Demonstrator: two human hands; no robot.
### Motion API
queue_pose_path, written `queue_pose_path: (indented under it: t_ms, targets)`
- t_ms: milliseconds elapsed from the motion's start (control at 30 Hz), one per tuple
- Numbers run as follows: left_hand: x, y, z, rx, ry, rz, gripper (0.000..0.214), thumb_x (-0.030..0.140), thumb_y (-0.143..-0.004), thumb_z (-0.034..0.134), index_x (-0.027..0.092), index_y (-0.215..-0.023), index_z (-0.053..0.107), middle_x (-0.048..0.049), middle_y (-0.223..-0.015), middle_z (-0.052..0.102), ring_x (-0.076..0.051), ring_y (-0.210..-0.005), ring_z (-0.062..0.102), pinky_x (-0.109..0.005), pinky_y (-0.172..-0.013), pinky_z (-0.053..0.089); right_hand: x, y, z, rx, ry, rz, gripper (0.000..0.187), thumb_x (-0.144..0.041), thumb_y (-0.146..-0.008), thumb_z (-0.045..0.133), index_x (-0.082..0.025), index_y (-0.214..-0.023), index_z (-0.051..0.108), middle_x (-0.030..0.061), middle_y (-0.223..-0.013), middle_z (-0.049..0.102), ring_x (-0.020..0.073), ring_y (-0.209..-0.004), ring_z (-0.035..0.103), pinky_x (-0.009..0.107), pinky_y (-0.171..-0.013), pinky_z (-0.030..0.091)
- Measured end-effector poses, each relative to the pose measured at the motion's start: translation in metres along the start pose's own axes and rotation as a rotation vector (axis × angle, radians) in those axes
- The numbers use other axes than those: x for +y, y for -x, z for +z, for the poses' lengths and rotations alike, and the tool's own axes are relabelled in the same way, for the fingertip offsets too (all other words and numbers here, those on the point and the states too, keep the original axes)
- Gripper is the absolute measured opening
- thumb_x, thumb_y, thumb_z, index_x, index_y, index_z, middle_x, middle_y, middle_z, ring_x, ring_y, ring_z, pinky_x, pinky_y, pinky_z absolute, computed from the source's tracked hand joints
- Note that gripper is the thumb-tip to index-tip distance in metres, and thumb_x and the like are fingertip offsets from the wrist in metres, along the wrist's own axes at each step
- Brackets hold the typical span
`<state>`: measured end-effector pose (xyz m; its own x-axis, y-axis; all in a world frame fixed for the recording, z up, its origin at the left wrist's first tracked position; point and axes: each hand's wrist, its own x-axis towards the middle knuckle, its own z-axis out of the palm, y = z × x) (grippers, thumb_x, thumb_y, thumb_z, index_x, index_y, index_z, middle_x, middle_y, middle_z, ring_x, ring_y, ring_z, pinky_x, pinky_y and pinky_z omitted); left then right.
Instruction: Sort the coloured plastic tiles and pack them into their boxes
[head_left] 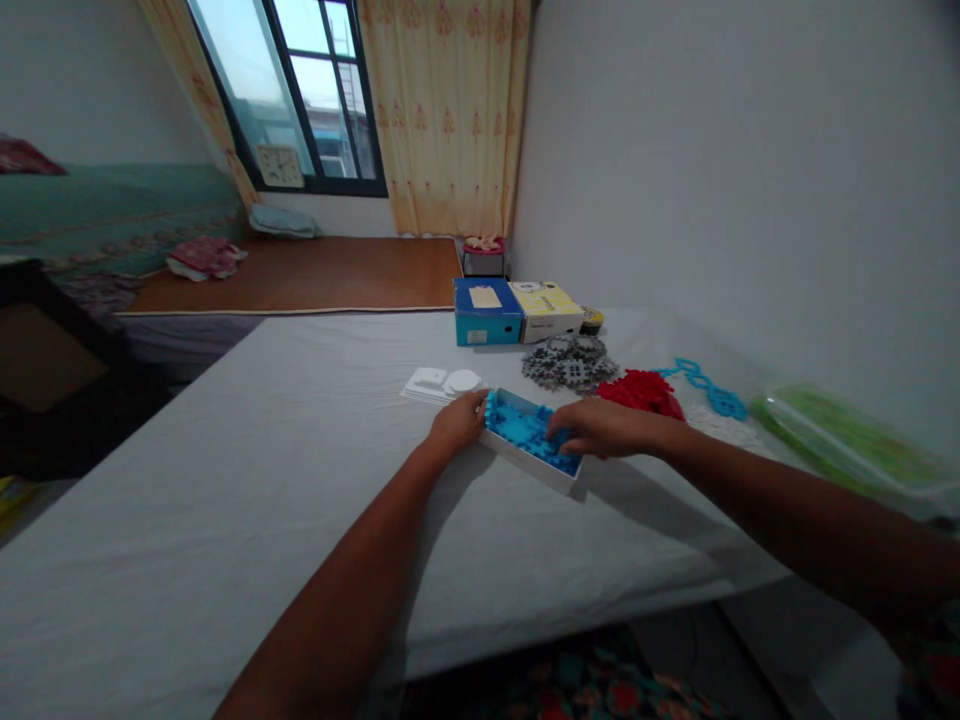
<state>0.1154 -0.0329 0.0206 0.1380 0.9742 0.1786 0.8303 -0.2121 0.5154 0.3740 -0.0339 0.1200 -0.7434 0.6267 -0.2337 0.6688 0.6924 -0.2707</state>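
A shallow white box (pixel 529 461) filled with small blue plastic pieces (pixel 519 422) rests slightly turned on the white-covered table. My left hand (pixel 459 420) grips the box's left end, its fingers wrapped round the edge. Over the right part of the box is my right hand (pixel 581 425), its curled fingertips down among the blue pieces. Whatever is between those fingers is hidden. Just beyond my left hand lie white flat parts (pixel 442 382), one with a round disc.
Behind the box are a heap of grey pieces (pixel 570 362), a red pile (pixel 641 393), a linked blue chain (pixel 701 380) and white pieces (pixel 724 428). A blue box (pixel 487 312) and a yellow-white box (pixel 546 310) stand farther back. A clear container with green contents (pixel 847 435) sits right, by the wall.
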Motion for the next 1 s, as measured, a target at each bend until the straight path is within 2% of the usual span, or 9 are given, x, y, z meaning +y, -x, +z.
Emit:
queue_pose_path:
  t_ms: [167,300,367,533,700,767,867,900,1000]
  targets:
    - [0.004,0.002,0.004,0.245,-0.014,0.189,0.043,0.022,-0.088,0.051,0.019,-0.129,0.06,-0.0109,-0.126,0.06,-0.025,-0.119,0.053,-0.039,-0.1,0.045,0.0,0.002,0.008,0.212,0.059,-0.038,0.021,-0.024,-0.087,0.06,-0.022,-0.105,0.072,0.0074,-0.101,0.071,0.0213,-0.089,0.067,0.032,-0.08,0.05]
    - [0.01,0.001,0.01,0.282,0.017,0.342,0.038,0.029,-0.087,0.057,0.017,-0.123,0.064,-0.012,-0.122,0.061,-0.026,-0.117,0.053,-0.043,-0.105,0.042,-0.005,-0.015,0.025,0.406,-0.054,-0.237,0.035,-0.021,-0.089,0.059,-0.024,-0.123,0.063,0.0087,-0.122,0.064,0.0163,-0.088,0.064,0.032,-0.083,0.05]
    - [0.011,0.0,0.012,0.292,0.03,0.35,0.038,0.029,-0.088,0.056,0.017,-0.123,0.063,-0.0125,-0.123,0.06,-0.025,-0.117,0.053,-0.043,-0.105,0.042,-0.006,-0.026,0.037,0.437,-0.013,-0.318,0.033,-0.019,-0.088,0.062,-0.023,-0.12,0.065,0.0093,-0.124,0.064,0.0183,-0.095,0.063,0.034,-0.087,0.049]
    - [0.007,-0.004,0.013,0.336,0.078,0.303,0.033,0.024,-0.093,0.047,0.018,-0.122,0.063,-0.0104,-0.118,0.064,-0.022,-0.115,0.055,-0.041,-0.104,0.044,-0.006,-0.047,0.054,0.435,0.142,-0.327,0.011,-0.019,-0.088,0.064,-0.02,-0.094,0.073,0.0071,-0.096,0.073,0.021,-0.09,0.062,0.036,-0.086,0.047]
    - [0.002,-0.004,0.013,0.335,0.093,0.322,0.033,0.031,-0.096,0.043,0.019,-0.117,0.065,-0.0097,-0.114,0.066,-0.022,-0.111,0.058,-0.042,-0.102,0.046,0.0,-0.037,0.036,0.634,0.126,-0.377,0.017,-0.023,-0.092,0.059,-0.018,-0.104,0.071,0.0085,-0.107,0.072,0.0212,-0.099,0.061,0.038,-0.091,0.047]
    - [0.0,-0.004,0.014,0.333,0.087,0.314,0.035,0.034,-0.097,0.041,0.02,-0.118,0.065,-0.0098,-0.116,0.065,-0.022,-0.112,0.058,-0.042,-0.101,0.047,0.025,-0.023,0.018,0.733,0.118,-0.299,0.021,-0.025,-0.093,0.057,-0.02,-0.11,0.069,0.0079,-0.11,0.071,0.0217,-0.104,0.06,0.039,-0.094,0.047]
    - [-0.002,-0.004,0.014,0.324,0.076,0.307,0.038,0.037,-0.097,0.04,0.021,-0.119,0.066,-0.0095,-0.118,0.065,-0.023,-0.114,0.058,-0.043,-0.103,0.046,0.095,0.009,-0.016,0.814,0.147,0.055,0.029,-0.023,-0.092,0.056,-0.021,-0.119,0.066,0.008,-0.117,0.069,0.0226,-0.11,0.06,0.041,-0.097,0.047]
    - [-0.003,-0.005,0.015,0.318,0.074,0.306,0.039,0.038,-0.097,0.039,0.021,-0.118,0.066,-0.0097,-0.118,0.065,-0.023,-0.114,0.058,-0.044,-0.103,0.046,0.124,0.023,-0.026,0.795,0.166,0.232,0.032,-0.021,-0.091,0.057,-0.021,-0.122,0.065,0.009,-0.12,0.068,0.023,-0.11,0.061,0.04,-0.097,0.047]
    - [-0.005,-0.006,0.016,0.299,0.063,0.293,0.041,0.04,-0.096,0.039,0.02,-0.118,0.067,-0.0103,-0.119,0.065,-0.025,-0.115,0.058,-0.045,-0.103,0.046,0.204,0.069,-0.041,0.502,0.239,0.662,0.046,-0.016,-0.081,0.067,-0.018,-0.127,0.063,0.0126,-0.127,0.065,0.0269,-0.115,0.06,0.039,-0.099,0.046]
